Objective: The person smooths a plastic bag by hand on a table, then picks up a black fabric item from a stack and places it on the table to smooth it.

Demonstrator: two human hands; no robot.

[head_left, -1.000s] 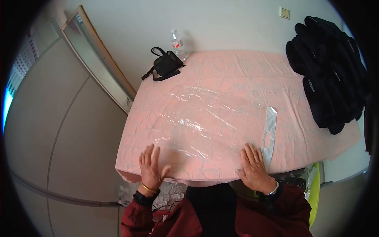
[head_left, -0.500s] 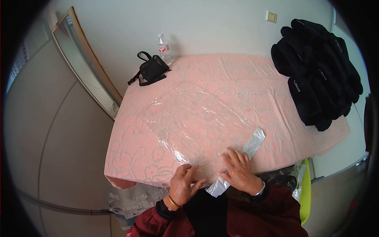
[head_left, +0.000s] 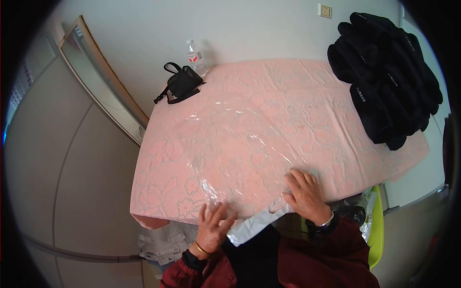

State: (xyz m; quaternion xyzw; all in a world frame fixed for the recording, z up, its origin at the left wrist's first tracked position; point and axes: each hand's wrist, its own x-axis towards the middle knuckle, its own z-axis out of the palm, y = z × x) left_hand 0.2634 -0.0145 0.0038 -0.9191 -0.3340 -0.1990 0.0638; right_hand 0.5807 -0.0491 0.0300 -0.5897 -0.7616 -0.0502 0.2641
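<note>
A clear plastic bag (head_left: 240, 153) lies flat on the pink patterned cloth, its surface wrinkled and glinting. Along its near edge runs a silvery-white strip (head_left: 254, 226), part of which hangs past the table edge. My left hand (head_left: 212, 230), with a gold bangle at the wrist, rests at the bag's near left corner beside the strip, fingers spread. Over the right end of the strip lies my right hand (head_left: 306, 198), fingers stretched out and covering part of it. Neither hand is closed around anything.
Pink cloth (head_left: 158, 187) covers the table. At its back left are a black pouch with straps (head_left: 185, 82) and a water bottle (head_left: 196, 60). Black padded items (head_left: 384, 81) are piled at the right. A green bin (head_left: 377, 240) and plastic packaging (head_left: 165, 242) sit below the table.
My hands have moved apart, left hand leftward with its fingers spreading, right hand rightward and up. The strip has shifted left and lies more level, and the bag looks flatter.
</note>
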